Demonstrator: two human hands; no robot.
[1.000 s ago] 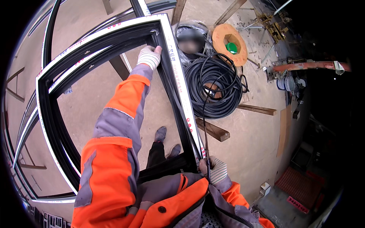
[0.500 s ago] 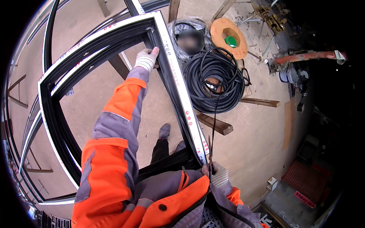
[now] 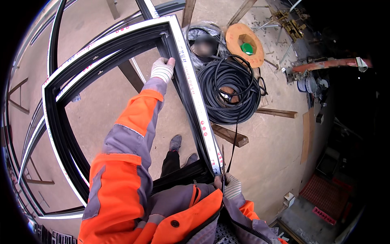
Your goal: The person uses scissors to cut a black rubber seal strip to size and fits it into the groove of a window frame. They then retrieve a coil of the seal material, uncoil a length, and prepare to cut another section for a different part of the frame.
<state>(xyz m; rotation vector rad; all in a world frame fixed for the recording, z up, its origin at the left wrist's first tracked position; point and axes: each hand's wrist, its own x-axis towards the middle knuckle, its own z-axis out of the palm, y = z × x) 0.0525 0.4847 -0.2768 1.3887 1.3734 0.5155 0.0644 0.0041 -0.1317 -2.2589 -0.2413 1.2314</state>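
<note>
My left hand [image 3: 163,70], in a striped white glove with bare fingertips, is closed on the inner edge of a window frame [image 3: 190,87]. The frame is black inside, with white printed film on its face. Near the frame's lower right corner my right hand [image 3: 232,185], gloved alike, is closed around a thin dark tool that looks like scissors [image 3: 223,162], its narrow point upward. From a large coil of black rubber strip [image 3: 211,87], a thin strip [image 3: 233,152] runs down to my right hand. My fingers partly hide the tool's handles.
Wooden beams [image 3: 229,135] jut out to the right beneath the coil. Behind it lie an orange-brown reel side [image 3: 262,44] with a green round item [image 3: 246,49] and a plastic-wrapped coil. More frames stand at the left. A red bar [image 3: 331,65] projects at the right.
The black strip beside my right hand now hangs farther to the right, away from the tool. The view has shifted slightly; both hands keep nearly the same places on the frame.
</note>
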